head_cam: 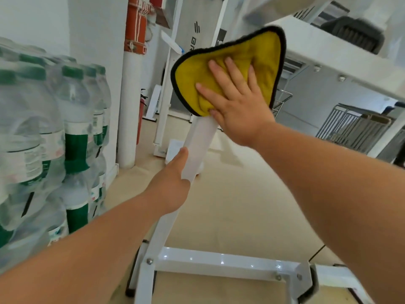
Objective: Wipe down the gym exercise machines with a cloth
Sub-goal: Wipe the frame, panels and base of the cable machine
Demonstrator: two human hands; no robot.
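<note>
Head view, so you're looking down along both arms. Far left there's a stack of shrink-wrapped water bottles (54, 128) with green caps and labels, right up against the wall. Next to that is a white pipe (128, 106) with a red section up top.

The left hand (173, 185) grips the white slanted post (199, 139) of the exercise machine low down. Its thumb lies along the near face, and the other fingers go round the back where you can't see them.

Higher up the same post is the yellow cloth (252, 53) with black edging, draped over it. The right hand (238, 106) presses it flat, fingers straight and spread.

At the bottom, the post joins the machine's white bolted crossbar (219, 264), sitting on the beige floor (241, 194). Off to the right there's a grey metal railing (350, 128).
</note>
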